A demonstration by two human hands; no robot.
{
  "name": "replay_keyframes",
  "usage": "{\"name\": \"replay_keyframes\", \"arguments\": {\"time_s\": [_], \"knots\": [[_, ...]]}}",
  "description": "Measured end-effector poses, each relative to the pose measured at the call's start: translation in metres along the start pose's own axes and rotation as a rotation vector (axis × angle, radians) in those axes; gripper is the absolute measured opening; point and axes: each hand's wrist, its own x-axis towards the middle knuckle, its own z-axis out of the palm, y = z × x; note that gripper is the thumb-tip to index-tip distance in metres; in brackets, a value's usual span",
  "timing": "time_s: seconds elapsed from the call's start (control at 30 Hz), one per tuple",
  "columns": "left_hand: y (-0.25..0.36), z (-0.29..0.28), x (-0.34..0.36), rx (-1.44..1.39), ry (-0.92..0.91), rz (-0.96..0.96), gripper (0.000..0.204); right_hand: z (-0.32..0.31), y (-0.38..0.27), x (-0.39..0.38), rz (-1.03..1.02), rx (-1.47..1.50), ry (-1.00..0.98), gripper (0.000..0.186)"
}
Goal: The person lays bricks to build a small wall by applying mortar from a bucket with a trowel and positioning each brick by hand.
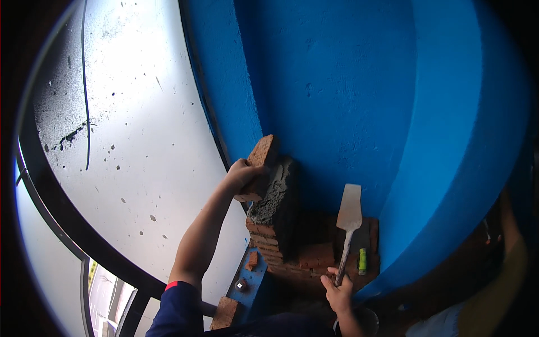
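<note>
My left hand (245,173) grips a reddish brick (264,150) from its left side. It holds the brick tilted at the left edge of a narrow brick wall (265,241). Rough grey mortar (275,194) covers the top of that wall; whether the brick touches it, I cannot tell. Lower right, my right hand (338,292) is closed around the handle of a trowel (350,208). Its flat, pale blade points up and away from me, and I see no clear load of mortar on it.
Beyond the brick wall rises a blue wall (337,101); a white panel (140,140) stands left. Low brickwork (317,255) carries a yellow-green object (362,261). A blue ledge (240,275) holds brick pieces (225,312). Pale blue cloth (441,323), perhaps another person's, shows lower right.
</note>
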Motion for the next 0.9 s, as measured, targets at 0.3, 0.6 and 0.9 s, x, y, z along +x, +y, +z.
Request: {"name": "replay_keyframes", "arguments": {"time_s": [0.3, 0.6, 0.9], "knots": [[-0.033, 0.065, 0.073, 0.562, 0.001, -0.098, 0.113, -0.052, 0.064, -0.066, 0.268, -0.201, 0.117, 0.029], [-0.042, 0.076, 0.081, 0.683, 0.081, -0.097, 0.112, -0.083, 0.101, -0.099, 0.333, -0.211, 0.103, 0.029], [-0.053, 0.074, 0.091, 0.711, 0.033, -0.024, 0.097, -0.084, 0.093, -0.096, 0.282, -0.294, 0.124, 0.023]]}}
